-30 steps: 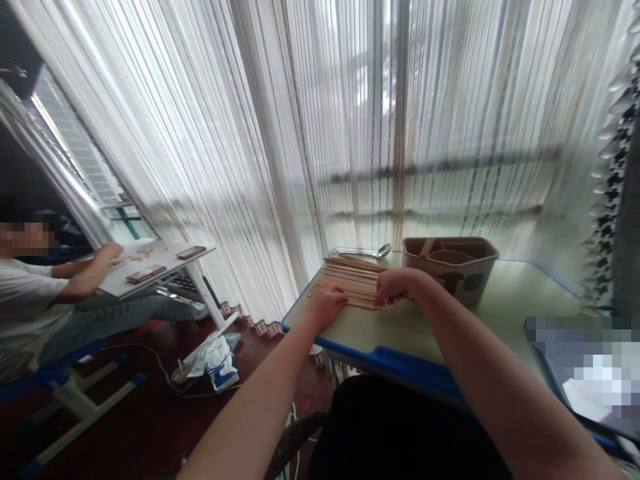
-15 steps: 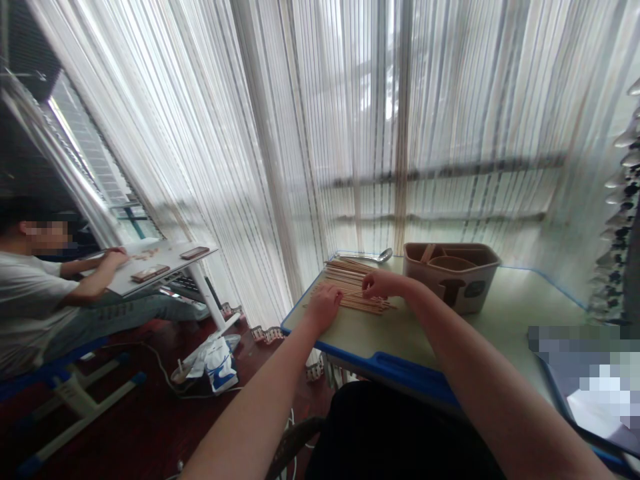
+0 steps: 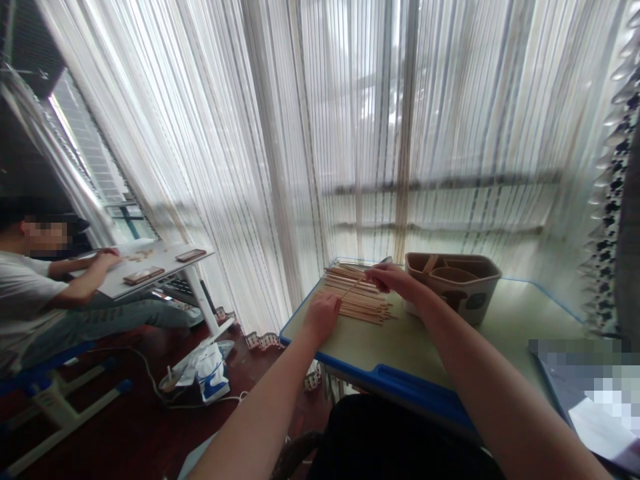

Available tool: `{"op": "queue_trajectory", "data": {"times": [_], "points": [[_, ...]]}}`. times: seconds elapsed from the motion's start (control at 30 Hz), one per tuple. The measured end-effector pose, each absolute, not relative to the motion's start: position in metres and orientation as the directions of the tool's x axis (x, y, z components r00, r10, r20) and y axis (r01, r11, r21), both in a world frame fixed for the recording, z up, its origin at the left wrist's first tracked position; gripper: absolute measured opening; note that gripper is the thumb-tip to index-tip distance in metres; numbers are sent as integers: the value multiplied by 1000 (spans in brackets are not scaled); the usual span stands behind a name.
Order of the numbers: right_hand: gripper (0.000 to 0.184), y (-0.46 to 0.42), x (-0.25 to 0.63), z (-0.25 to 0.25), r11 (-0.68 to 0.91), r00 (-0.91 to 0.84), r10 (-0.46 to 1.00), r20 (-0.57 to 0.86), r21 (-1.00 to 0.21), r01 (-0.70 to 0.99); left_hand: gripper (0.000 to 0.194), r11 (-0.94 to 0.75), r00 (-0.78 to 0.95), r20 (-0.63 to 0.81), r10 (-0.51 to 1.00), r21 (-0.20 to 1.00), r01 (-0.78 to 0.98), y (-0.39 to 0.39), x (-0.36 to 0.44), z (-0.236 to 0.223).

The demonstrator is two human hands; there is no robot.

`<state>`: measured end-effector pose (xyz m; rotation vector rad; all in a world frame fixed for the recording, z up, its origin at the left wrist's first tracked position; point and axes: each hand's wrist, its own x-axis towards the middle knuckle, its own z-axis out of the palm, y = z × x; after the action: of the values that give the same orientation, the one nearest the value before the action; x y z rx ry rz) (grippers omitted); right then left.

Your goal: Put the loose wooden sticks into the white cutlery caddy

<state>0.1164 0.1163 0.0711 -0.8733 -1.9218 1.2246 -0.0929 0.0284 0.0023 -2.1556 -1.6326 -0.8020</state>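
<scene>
lying at the caddy's [image 3: 464, 297] nine o'clock, the thin sticks [image 3: 361, 311] look light, stiff, best pinched near an end, right hand [image 3: 386, 276] clamped on one stick [image 3: 357, 285], left hand's [image 3: 323, 315] grip impossible to tell.

The left grip [image 3: 323, 315] and right grip [image 3: 387, 276] are bare, as are both forearms [image 3: 273, 393]; plain black clothing [image 3: 400, 440] shows between them, rounded in outline, its folds lost in darkness.

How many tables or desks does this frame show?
2. The blue-edged desk is right of centre, bearing sticks and the brown holder; the white table is at the left, by a seated person. More may be hidden in the blurred lower right.
</scene>
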Motion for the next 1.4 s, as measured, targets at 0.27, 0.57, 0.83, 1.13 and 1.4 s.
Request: {"op": "queue_trajectory", "data": {"times": [0.27, 0.57, 0.83, 1.13, 1.4], "points": [[32, 98, 92, 122, 346, -769, 628, 121, -928, 136, 25, -328, 156, 674, 722, 136, 935, 26, -93, 1], [27, 55, 90, 181, 766, -641, 598, 481, -577, 282, 18, -376, 105, 689, 717, 256, 890, 16, -93, 7], [32, 47, 168, 211, 784, -347, 609, 713, -473, 403, 11, -423, 150, 684, 714, 250, 871, 31, -75, 13], [28, 60, 251, 219, 665, -25, 614, 789, -501, 554, 18, -601, 93, 837, 540, 306, 738, 92, 22, 57], [28, 75, 252, 212, 629, -210, 683, 700, -416, 657, 15, -622, 190, 764, 616, 325, 712, 112, 36, 18]]}}
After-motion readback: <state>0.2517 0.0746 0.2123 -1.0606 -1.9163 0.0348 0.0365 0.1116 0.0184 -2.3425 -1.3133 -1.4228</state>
